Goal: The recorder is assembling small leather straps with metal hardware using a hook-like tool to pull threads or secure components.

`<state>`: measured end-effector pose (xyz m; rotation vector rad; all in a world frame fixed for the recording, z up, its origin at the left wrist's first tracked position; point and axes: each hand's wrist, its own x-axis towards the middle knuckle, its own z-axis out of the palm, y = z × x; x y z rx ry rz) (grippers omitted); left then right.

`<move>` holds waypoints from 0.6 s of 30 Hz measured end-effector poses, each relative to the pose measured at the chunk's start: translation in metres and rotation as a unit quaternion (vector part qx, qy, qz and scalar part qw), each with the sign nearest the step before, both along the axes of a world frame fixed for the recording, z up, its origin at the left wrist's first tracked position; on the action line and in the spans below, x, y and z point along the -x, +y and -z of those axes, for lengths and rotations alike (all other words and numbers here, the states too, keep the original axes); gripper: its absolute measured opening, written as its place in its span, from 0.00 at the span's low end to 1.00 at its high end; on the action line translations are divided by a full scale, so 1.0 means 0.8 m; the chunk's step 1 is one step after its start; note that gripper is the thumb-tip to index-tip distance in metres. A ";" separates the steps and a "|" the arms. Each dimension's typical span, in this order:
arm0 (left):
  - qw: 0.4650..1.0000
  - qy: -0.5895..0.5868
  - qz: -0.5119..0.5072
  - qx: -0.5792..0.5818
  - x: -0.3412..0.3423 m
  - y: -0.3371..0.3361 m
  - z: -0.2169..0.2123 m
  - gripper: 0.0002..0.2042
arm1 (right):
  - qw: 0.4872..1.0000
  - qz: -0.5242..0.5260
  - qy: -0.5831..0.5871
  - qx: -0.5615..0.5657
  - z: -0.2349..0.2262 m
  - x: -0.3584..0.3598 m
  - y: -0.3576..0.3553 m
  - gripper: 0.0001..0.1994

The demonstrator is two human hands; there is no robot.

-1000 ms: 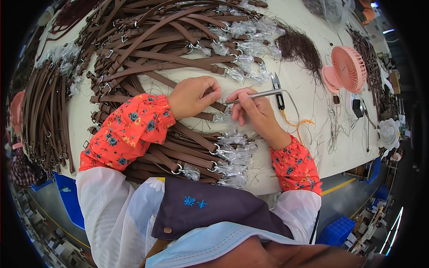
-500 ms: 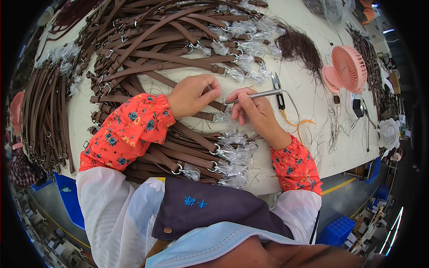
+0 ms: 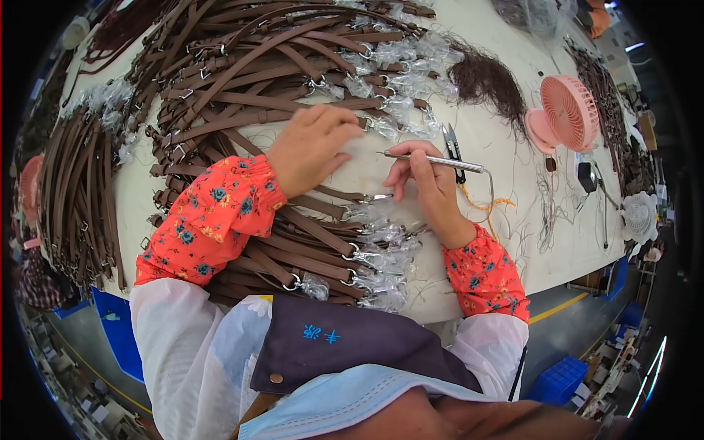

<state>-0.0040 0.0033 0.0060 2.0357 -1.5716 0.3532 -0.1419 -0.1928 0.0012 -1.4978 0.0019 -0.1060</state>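
Left hand [image 3: 312,147]: loosely spread, thumb parted from the fingers, apparently holding nothing, though blur softens the fingertips; placed above the brown straps, left of the right hand.

Right hand [image 3: 431,189]: closed around a pen-shaped metal tool [image 3: 458,164], gripped between thumb and fingers.

Pen-shaped metal tool: silver, slim, lying nearly level in the right hand, narrow tip toward the left hand; a thin grey cord [image 3: 492,192] leads down from its rear end.

Brown straps [image 3: 301,226]: many, heaped in crossing layers beneath and around the left hand; metal rings and buckles fitted; clear plastic wrapping [image 3: 378,253] bunched at their right ends. A further bundle at far left.

Snips [image 3: 453,152]: one pair, black-handled, on the worktop [image 3: 561,246], just behind the tool.

Orange string [image 3: 501,202]: near the right wrist.

Dark thread [image 3: 484,81]: one tangled clump, beyond the snips.

Fan [image 3: 570,114]: pink, standing on the worktop, right of the thread.

Sleeve covers [image 3: 484,271]: red, floral, one per forearm.
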 end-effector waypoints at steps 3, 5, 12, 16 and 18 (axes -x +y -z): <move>0.996 0.020 -0.067 -0.057 -0.009 0.005 0.006 0.19 | 0.999 0.016 -0.046 0.026 0.004 0.000 0.000 0.19; 0.992 0.040 -0.064 -0.103 -0.014 0.008 0.009 0.15 | 0.996 0.028 -0.075 0.039 0.005 0.000 0.002 0.18; 0.971 0.210 0.076 -0.090 0.014 0.001 0.010 0.13 | 0.991 0.006 -0.115 0.072 0.011 -0.002 0.004 0.14; 0.964 0.237 0.072 -0.093 0.013 0.002 0.011 0.12 | 0.997 -0.021 -0.061 0.036 0.012 0.002 0.006 0.14; 0.964 0.240 0.071 -0.091 0.013 0.000 0.011 0.11 | 0.998 -0.020 -0.051 0.027 0.015 0.001 0.005 0.14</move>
